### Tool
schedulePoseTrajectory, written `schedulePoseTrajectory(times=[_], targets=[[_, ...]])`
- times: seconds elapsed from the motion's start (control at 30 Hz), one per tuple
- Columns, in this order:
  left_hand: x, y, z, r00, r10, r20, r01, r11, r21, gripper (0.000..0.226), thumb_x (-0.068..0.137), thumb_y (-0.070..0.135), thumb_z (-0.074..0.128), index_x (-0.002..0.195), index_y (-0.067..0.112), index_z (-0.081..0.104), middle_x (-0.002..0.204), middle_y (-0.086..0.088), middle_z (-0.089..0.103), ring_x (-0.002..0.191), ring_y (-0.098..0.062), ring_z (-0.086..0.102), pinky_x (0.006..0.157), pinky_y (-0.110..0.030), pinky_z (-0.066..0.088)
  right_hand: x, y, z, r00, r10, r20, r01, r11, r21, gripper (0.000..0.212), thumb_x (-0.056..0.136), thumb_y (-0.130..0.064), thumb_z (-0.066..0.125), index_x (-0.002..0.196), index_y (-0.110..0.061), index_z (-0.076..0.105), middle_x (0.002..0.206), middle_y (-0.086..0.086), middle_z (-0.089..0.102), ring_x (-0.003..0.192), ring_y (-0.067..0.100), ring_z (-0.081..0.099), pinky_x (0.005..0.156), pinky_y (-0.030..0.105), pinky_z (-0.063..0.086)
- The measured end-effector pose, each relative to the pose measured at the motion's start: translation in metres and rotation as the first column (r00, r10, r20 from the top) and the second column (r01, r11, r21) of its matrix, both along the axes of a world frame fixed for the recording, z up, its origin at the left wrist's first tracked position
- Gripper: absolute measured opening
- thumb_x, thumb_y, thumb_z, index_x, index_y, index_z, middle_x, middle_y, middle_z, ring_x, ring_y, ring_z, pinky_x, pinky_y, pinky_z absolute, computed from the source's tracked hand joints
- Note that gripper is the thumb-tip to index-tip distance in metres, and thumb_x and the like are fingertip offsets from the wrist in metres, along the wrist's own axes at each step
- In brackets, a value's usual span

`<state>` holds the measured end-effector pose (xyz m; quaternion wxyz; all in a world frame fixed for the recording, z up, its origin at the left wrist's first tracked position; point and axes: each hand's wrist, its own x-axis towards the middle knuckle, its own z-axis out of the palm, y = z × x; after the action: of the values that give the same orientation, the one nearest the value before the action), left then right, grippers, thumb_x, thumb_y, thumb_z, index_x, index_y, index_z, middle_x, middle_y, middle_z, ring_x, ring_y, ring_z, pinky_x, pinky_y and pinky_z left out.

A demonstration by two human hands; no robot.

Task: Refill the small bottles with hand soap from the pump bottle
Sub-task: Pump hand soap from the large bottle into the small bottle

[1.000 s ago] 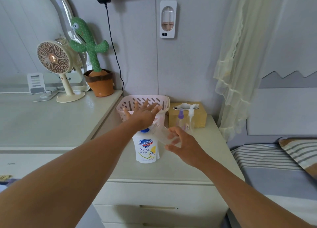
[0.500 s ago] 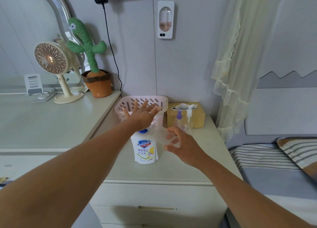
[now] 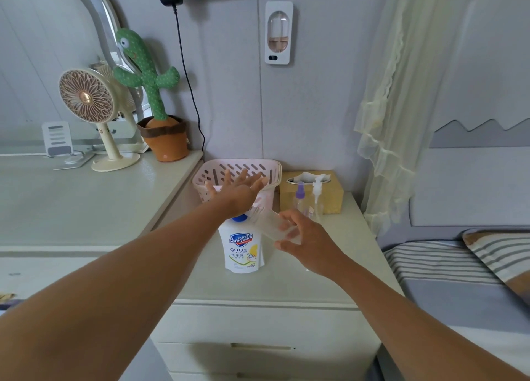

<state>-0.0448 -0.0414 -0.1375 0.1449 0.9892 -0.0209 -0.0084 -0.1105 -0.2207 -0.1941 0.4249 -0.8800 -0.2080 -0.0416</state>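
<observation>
Little has changed since a second ago. The left hand (image 3: 238, 193), fingers spread straight, still presses down on top of the pump bottle (image 3: 243, 250), which stands on the cabinet top (image 3: 329, 280). A clear small bottle (image 3: 274, 227) stays tilted with its upper end just beside the pump, gripped by the right hand (image 3: 305, 238). Two spare bottles (image 3: 300, 198) stand before the tissue box (image 3: 332, 200).
</observation>
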Motion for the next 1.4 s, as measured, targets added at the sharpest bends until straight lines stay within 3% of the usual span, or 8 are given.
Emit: schedulePoseTrajectory(times=[0.13, 0.3, 0.4, 0.5, 0.73, 1.3, 1.4], targets=[[-0.003, -0.002, 0.009, 0.999, -0.030, -0.014, 0.030, 1.000, 0.006, 0.055, 0.097, 0.056, 0.007, 0.149, 0.038, 0.014, 0.158, 0.004, -0.005, 0.144, -0.024, -0.016, 0.105, -0.059, -0.020, -0.001, -0.001, 0.004, 1.000, -0.012, 0.013, 0.012, 1.000, -0.006, 0.042, 0.082, -0.028, 0.069, 0.118, -0.029, 0.046, 0.105, -0.013, 0.054, 0.090, 0.004, 0.054, 0.066, 0.005, 0.038], [0.003, 0.002, 0.011, 1.000, -0.022, -0.002, 0.022, 0.999, -0.032, 0.058, 0.093, 0.063, 0.005, 0.146, 0.043, 0.017, 0.159, 0.005, -0.003, 0.144, -0.027, -0.015, 0.103, -0.065, -0.018, 0.002, -0.001, 0.009, 0.999, -0.022, 0.029, 0.022, 1.000, 0.000, 0.043, 0.082, -0.029, 0.069, 0.119, -0.030, 0.047, 0.106, -0.014, 0.054, 0.092, 0.005, 0.056, 0.068, 0.006, 0.037], [-0.002, -0.001, 0.006, 0.999, -0.032, 0.009, 0.033, 0.998, -0.060, 0.056, 0.097, 0.055, 0.007, 0.148, 0.036, 0.019, 0.159, 0.004, 0.001, 0.145, -0.023, -0.012, 0.104, -0.054, -0.022, 0.003, -0.001, 0.005, 1.000, -0.013, 0.027, 0.013, 1.000, -0.008, 0.042, 0.082, -0.028, 0.070, 0.117, -0.030, 0.048, 0.107, -0.014, 0.054, 0.091, 0.005, 0.056, 0.069, 0.007, 0.039], [0.002, 0.000, -0.001, 1.000, 0.002, -0.013, -0.003, 0.998, -0.068, 0.058, 0.095, 0.060, 0.007, 0.147, 0.039, 0.019, 0.159, 0.006, -0.001, 0.144, -0.024, -0.014, 0.105, -0.061, -0.018, 0.001, -0.001, 0.002, 1.000, -0.015, 0.022, 0.015, 1.000, -0.008, 0.042, 0.082, -0.028, 0.070, 0.117, -0.028, 0.048, 0.107, -0.012, 0.055, 0.091, 0.006, 0.056, 0.069, 0.008, 0.040], [0.008, 0.002, 0.012, 1.000, -0.021, -0.009, 0.021, 1.000, 0.020, 0.059, 0.093, 0.063, 0.007, 0.148, 0.042, 0.014, 0.158, 0.005, -0.006, 0.143, -0.028, -0.019, 0.103, -0.066, -0.019, 0.003, -0.002, 0.010, 0.998, -0.021, 0.052, 0.023, 0.999, -0.030, 0.043, 0.082, -0.031, 0.069, 0.119, -0.030, 0.047, 0.108, -0.013, 0.053, 0.092, 0.006, 0.056, 0.071, 0.008, 0.040], [0.007, 0.002, 0.007, 1.000, -0.001, 0.020, 0.001, 1.000, 0.004, 0.052, 0.098, 0.056, 0.009, 0.147, 0.042, 0.014, 0.158, 0.006, -0.006, 0.143, -0.026, -0.017, 0.103, -0.063, -0.018, 0.000, 0.000, 0.008, 1.000, -0.010, 0.029, 0.010, 1.000, -0.011, 0.043, 0.083, -0.028, 0.069, 0.120, -0.026, 0.047, 0.108, -0.012, 0.052, 0.092, 0.006, 0.054, 0.070, 0.009, 0.038], [0.008, 0.003, -0.006, 1.000, -0.024, -0.003, 0.024, 0.999, -0.025, 0.070, 0.087, 0.071, 0.000, 0.147, 0.039, 0.017, 0.158, 0.006, -0.002, 0.144, -0.024, -0.016, 0.105, -0.061, -0.018, 0.000, 0.001, 0.003, 1.000, -0.002, 0.010, 0.002, 1.000, -0.012, 0.042, 0.082, -0.027, 0.069, 0.118, -0.026, 0.048, 0.110, -0.010, 0.055, 0.092, 0.008, 0.055, 0.068, 0.009, 0.037]])
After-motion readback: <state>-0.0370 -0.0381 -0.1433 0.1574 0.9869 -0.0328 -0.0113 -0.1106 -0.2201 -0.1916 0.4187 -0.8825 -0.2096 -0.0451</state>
